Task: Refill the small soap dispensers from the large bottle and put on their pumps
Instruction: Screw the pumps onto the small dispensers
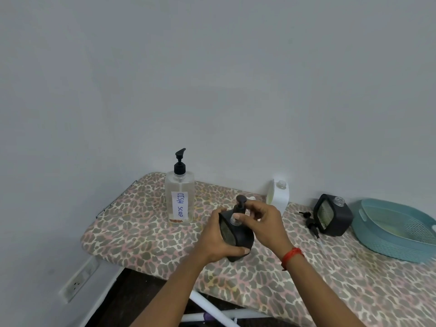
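1. The person's left hand (pixel 219 237) grips the side of a small black soap dispenser (pixel 237 239), fingers curled round its body and the thumb lying along its lower edge.
2. This dispenser sits on the leopard-print ironing board (pixel 146 234), near the middle of the view and tilted slightly towards the person.
3. The right hand (pixel 262 220) pinches a black pump (pixel 240 204) with curled fingers, right at the dispenser's clear neck. Whether the pump is seated cannot be told.
4. A red thread band (pixel 292 254) circles the right wrist.
5. The large clear bottle (pixel 179 197), labelled "DISH SOAP" and fitted with its own black pump, stands upright to the left of the hands, near the wall.
6. A white dispenser (pixel 279 195) without a pump stands against the wall behind the right hand.
7. Further right, a second black dispenser (pixel 332 214) stands with an open neck, and a loose pump (pixel 311 224) lies just beside it on the board.
8. A teal plastic basket (pixel 396 241) rests at the right edge.
9. A wall socket (pixel 80 279) shows at lower left.
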